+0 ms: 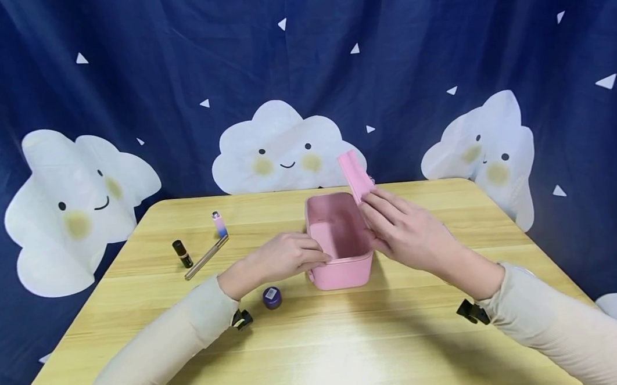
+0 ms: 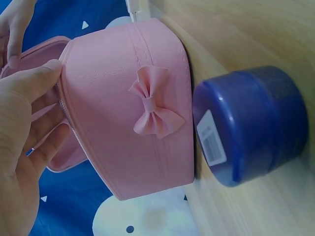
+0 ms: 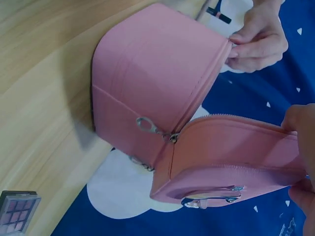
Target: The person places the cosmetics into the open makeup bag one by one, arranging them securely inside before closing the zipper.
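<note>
A pink cosmetic case [image 1: 342, 275] stands on the table with its lid [image 1: 356, 175] raised, and its visible inside is bare pink lining. My left hand [image 1: 285, 256] pinches the case's near rim, thumb outside and fingers inside, as the left wrist view shows. With my right hand [image 1: 415, 236] I grip the edge of the lid, holding it up. A pink bow [image 2: 150, 103] decorates the case's side. In the right wrist view, a metal zipper pull [image 3: 145, 124] hangs near the hinge. Close to the case sits a purple-blue jar [image 2: 251, 128] with a white barcode label.
Left of the case lie a black capped tube [image 1: 182, 254], a slim gold stick [image 1: 206, 257] and a pink-and-blue tube [image 1: 219, 225]. An eyeshadow palette [image 3: 18, 211] rests on the table on the right wrist side. A blue curtain [image 1: 301, 53] with clouds hangs behind.
</note>
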